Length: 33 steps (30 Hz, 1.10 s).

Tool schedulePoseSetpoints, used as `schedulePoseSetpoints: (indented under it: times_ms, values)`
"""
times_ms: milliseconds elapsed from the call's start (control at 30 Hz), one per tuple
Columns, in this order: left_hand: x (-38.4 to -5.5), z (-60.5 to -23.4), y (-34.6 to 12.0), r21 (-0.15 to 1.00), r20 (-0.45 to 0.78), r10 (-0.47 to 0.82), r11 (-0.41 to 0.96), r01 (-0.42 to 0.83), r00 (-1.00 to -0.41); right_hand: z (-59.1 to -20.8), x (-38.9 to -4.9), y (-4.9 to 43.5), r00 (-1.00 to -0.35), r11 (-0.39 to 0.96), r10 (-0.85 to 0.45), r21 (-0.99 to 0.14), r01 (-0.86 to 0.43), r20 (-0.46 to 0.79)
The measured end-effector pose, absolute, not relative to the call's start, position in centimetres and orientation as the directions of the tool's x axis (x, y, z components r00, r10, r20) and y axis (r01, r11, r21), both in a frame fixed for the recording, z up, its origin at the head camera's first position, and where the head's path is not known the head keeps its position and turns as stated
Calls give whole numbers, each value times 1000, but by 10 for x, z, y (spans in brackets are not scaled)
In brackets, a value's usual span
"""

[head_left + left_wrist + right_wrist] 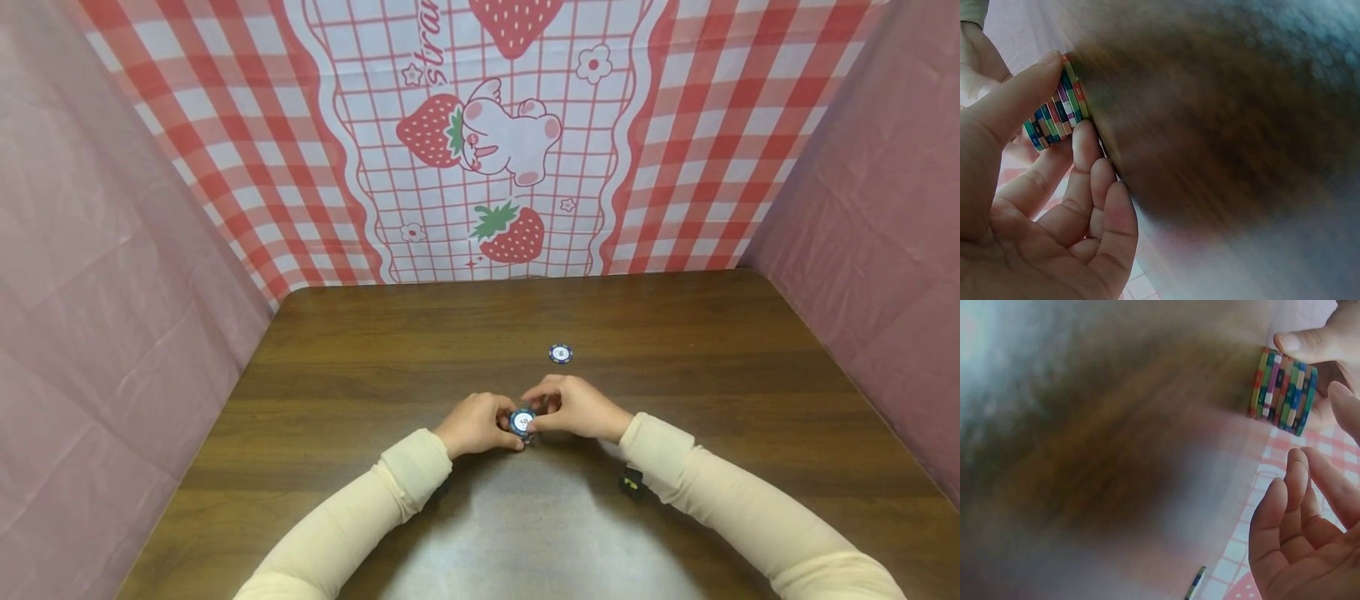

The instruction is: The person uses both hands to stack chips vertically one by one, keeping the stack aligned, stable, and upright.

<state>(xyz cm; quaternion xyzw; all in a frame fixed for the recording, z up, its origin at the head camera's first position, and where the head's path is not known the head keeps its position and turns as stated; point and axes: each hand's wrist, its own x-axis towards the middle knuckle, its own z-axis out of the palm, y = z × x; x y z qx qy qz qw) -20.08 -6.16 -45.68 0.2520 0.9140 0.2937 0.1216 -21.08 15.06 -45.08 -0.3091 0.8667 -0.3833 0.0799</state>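
Observation:
A stack of several multicoloured poker chips point(522, 422) stands on the table, its top chip blue-rimmed with a white centre. My left hand point(476, 423) grips the stack low at its side, thumb on the near side and fingers behind. In the left wrist view the striped edges of the stack point(1057, 106) show between thumb and fingers. My right hand point(573, 408) hovers beside the top of the stack, its thumb over or at the top chip. In the right wrist view the fingers point(1269, 500) are loosely bent and hold nothing.
A single blue-and-white poker chip point(560, 353) lies flat on the brown wooden table point(375, 350), beyond the right hand. A strawberry-print checked cloth point(510, 150) hangs at the far edge, and pink curtains point(112, 292) hang at both sides.

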Motion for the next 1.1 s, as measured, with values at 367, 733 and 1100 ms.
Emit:
schedulePoseSetpoints:
  times_ms: [367, 733, 1100]
  values:
    - [-201, -457, -61, 608, -81, 526, 699, 376, -847, -442, -220, 163, -860, 525, -486, -734, -430, 156]
    - [-201, -457, -62, 615, -86, 524, 697, 369, -848, -439, -243, 180, -925, 527, -345, -782, -331, 159]
    - [-201, -457, -61, 603, -84, 521, 705, 373, -849, -444, -269, 194, -960, 544, -270, -811, -214, 72]
